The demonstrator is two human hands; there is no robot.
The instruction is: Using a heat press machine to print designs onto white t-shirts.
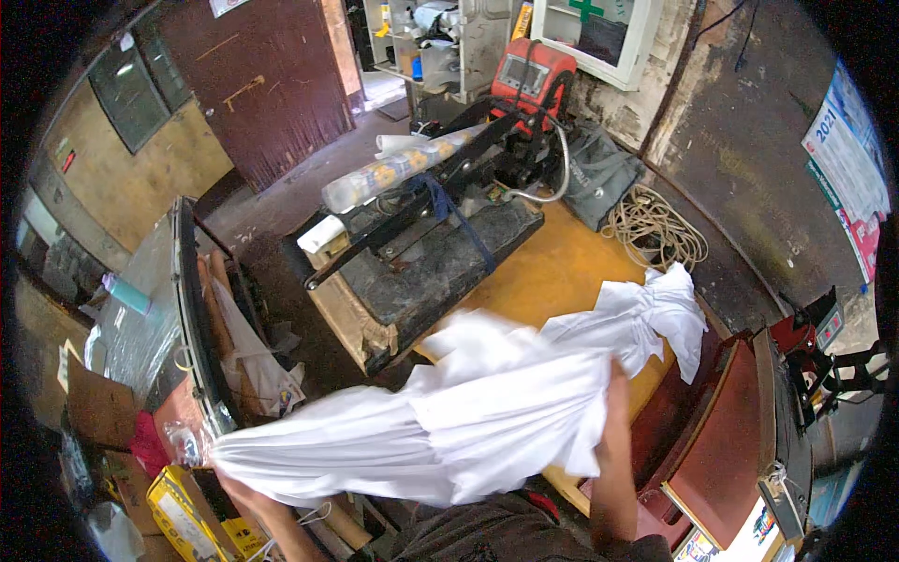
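A large piece of white cloth [412, 436] hangs stretched in folds across the space in front of me. My left hand [240, 489] grips its gathered end at the lower left, with most of the fingers hidden by the fabric. Up at the other end, my right hand [616, 398] holds the cloth bunched, its fingers largely behind the folds. The cloth's upper edge is blurred. Beyond my right hand, a second bunched white cloth [646, 318] lies on the yellow-brown tabletop [571, 253].
A red and black machine [536, 80] stands on the table behind a black flat bed [421, 272], with a patterned plastic roll [398, 170] across it. Coiled rope [655, 227] lies at the back right. Reddish-brown seats [716, 450] stand right; a yellow box [178, 515] sits lower left.
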